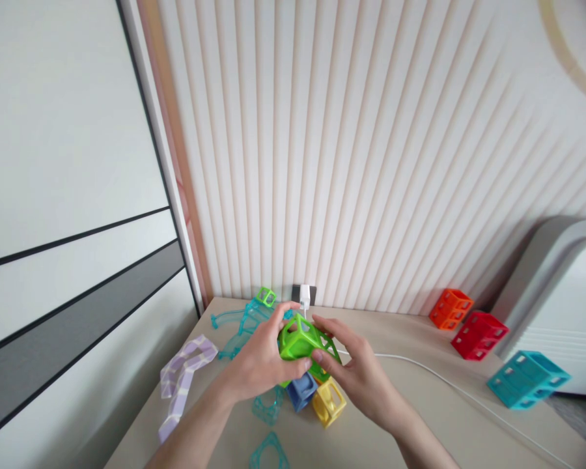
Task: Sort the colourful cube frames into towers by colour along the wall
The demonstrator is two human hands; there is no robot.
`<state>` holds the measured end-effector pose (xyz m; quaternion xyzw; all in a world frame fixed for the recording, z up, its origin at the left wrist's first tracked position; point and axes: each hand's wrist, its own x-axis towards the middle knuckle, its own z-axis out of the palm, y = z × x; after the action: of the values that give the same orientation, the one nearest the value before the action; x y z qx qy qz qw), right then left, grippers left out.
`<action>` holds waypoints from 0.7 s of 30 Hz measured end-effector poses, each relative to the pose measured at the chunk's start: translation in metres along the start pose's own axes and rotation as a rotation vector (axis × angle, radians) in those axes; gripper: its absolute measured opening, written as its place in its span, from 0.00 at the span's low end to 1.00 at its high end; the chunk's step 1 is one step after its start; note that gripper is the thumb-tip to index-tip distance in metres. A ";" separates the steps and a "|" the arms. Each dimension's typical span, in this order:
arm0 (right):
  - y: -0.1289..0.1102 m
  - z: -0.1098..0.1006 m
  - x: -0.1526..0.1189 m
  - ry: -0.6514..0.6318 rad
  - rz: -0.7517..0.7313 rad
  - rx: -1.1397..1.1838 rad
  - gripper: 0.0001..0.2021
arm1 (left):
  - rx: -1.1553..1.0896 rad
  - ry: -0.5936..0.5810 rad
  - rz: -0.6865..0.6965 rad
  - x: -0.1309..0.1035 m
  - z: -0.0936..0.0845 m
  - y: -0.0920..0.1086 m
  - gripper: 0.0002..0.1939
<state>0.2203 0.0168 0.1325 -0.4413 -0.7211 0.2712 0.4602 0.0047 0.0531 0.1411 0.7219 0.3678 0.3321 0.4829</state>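
Observation:
Between both hands, above the table, is a bright green open-frame building block (300, 340). My left hand (261, 361) grips its left side, thumb along the front. On the other side, my right hand (349, 358) pinches it between thumb and fingers. Just beneath the hands lie a blue block (301, 391) and a yellow block (329, 404), partly covered by the green one. Clear teal frame pieces (254, 317) spread behind my left wrist, with a small green cube frame (266, 297) at the back. Another teal frame (269, 453) lies near the front.
A lilac linked strip (188, 378) lies at the table's left. Orange (450, 309), red (479, 335) and teal (528, 380) block stacks stand at the right, near a grey-white appliance (561, 299). A white cable (434, 371) runs across the table (395, 326) from a wall plug (305, 296).

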 end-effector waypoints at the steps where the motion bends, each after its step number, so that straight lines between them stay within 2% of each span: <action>1: 0.000 0.000 0.000 0.012 0.021 0.029 0.20 | 0.008 0.001 0.010 0.000 0.001 0.000 0.40; 6: -0.001 -0.002 0.002 0.078 0.104 0.162 0.22 | -0.041 0.024 0.078 0.000 0.001 -0.001 0.41; 9: 0.003 -0.008 0.005 0.221 0.134 0.139 0.24 | -0.008 0.117 0.116 0.008 -0.009 -0.013 0.33; 11: 0.008 -0.013 0.008 0.339 0.152 0.114 0.25 | 0.116 0.269 0.092 0.023 -0.021 -0.031 0.24; 13: 0.012 -0.019 0.010 0.428 0.160 0.121 0.27 | 0.419 0.429 -0.007 0.044 -0.035 -0.053 0.19; 17: 0.014 -0.027 0.011 0.497 0.152 0.153 0.26 | 0.626 0.460 -0.146 0.089 -0.056 -0.098 0.15; 21: 0.005 -0.030 0.010 0.465 0.064 0.117 0.19 | 0.756 0.392 -0.242 0.113 -0.062 -0.127 0.18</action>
<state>0.2478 0.0271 0.1459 -0.4872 -0.5643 0.2181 0.6297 -0.0163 0.2107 0.0551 0.7230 0.6300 0.2458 0.1413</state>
